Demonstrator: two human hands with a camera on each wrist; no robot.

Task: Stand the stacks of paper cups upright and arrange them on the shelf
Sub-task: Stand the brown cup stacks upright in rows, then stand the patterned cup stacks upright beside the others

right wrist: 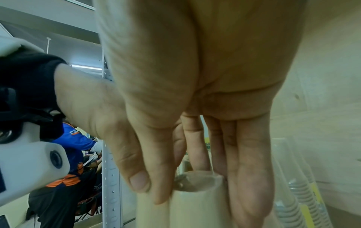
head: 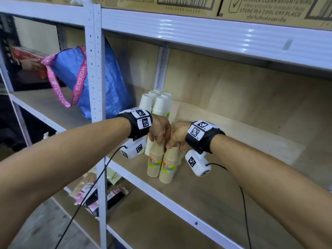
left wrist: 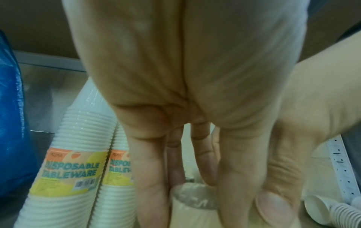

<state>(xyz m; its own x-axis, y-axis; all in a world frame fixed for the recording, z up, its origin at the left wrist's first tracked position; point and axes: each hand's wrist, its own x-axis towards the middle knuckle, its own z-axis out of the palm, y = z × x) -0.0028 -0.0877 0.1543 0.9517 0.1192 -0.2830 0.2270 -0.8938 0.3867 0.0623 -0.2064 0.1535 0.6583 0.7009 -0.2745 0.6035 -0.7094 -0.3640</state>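
Observation:
Two plastic-wrapped stacks of brown paper cups stand upright side by side near the front of the wooden shelf (head: 224,203). My left hand (head: 158,139) grips the top of the left brown stack (head: 154,164) from above. My right hand (head: 175,143) grips the top of the right brown stack (head: 168,168) the same way. In the left wrist view my left hand (left wrist: 195,189) has its fingers and thumb curled round the stack's top (left wrist: 192,206). In the right wrist view my right hand (right wrist: 195,188) pinches its stack (right wrist: 197,205). Several white cup stacks (head: 158,103) stand upright behind.
A blue bag (head: 100,78) with pink straps hangs over the white upright post (head: 95,87) to the left. One cup stack (left wrist: 328,211) lies on its side by the back post. Cardboard boxes (head: 260,6) sit on the shelf above. Another person (right wrist: 74,146) works beyond the rack.

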